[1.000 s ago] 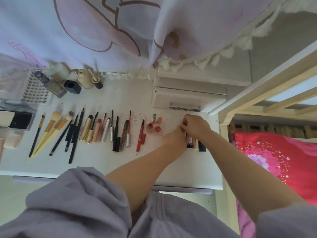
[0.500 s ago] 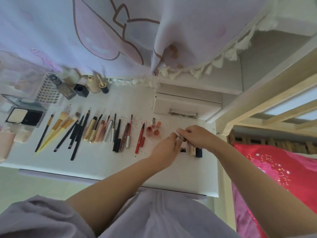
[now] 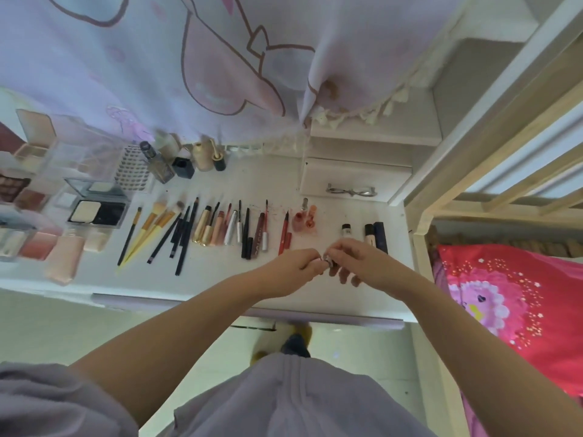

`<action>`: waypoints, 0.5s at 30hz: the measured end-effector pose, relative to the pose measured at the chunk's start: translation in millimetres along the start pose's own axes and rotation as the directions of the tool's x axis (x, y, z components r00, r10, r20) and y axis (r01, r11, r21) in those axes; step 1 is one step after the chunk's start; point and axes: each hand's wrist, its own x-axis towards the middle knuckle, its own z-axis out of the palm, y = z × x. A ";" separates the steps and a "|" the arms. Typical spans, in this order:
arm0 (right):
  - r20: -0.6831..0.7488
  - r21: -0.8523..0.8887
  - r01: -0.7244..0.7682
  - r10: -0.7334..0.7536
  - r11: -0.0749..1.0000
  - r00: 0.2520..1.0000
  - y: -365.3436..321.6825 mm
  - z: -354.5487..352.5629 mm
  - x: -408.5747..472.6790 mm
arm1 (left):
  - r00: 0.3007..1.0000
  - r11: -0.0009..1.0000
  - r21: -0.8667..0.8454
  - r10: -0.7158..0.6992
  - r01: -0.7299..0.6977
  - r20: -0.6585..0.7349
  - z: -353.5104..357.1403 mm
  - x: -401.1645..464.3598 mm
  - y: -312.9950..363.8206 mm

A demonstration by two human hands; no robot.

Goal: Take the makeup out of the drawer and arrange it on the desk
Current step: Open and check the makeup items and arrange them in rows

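Both hands met above the desk's [image 3: 220, 288] front half. I saw the left hand [image 3: 295, 269] and right hand [image 3: 356, 263] each pinching one end of a small silvery makeup piece [image 3: 327, 261], held between them; what kind, I could not tell. Bare desk lay under the hands down to the front edge. Just beyond the right hand stood three tubes [image 3: 369, 236] near the desk's right edge. Left of them, two orange pots [image 3: 303, 220], then a row of pencils and brushes [image 3: 202, 230] lying side by side. The small drawer [image 3: 353, 184] at the back sat closed. Far left, an open compact [image 3: 97, 209] showed pale and dark pans.
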 end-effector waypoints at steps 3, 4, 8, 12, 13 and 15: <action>0.054 -0.039 -0.101 0.103 0.994 0.993 -1.5 8.4 -6.3 | 0.999 0.996 0.087 0.018 -0.020 0.027 5.6 -12.9 -3.4; 0.060 -0.053 -0.085 0.088 0.995 0.994 -1.8 11.0 -7.6 | 0.999 0.994 0.103 0.017 -0.021 0.033 6.1 -16.7 -4.3; 0.062 -0.003 -0.028 0.028 1.000 0.998 -3.9 18.1 -11.0 | 1.000 0.997 0.078 0.000 -0.002 0.019 2.6 -31.5 -7.6; 0.113 0.006 -0.086 0.085 0.996 0.990 -12.7 24.3 -13.2 | 1.000 0.995 0.101 0.017 -0.018 0.004 -2.6 -41.1 -6.5; 0.117 -0.004 -0.067 0.067 0.998 0.991 -13.7 25.2 -13.0 | 1.000 0.994 0.111 0.021 -0.021 0.001 -3.8 -42.4 -6.6; 0.118 -0.008 -0.020 0.020 1.000 0.993 -14.6 25.5 -12.3 | 1.000 0.992 0.123 0.025 -0.025 -0.003 -5.9 -44.2 -8.7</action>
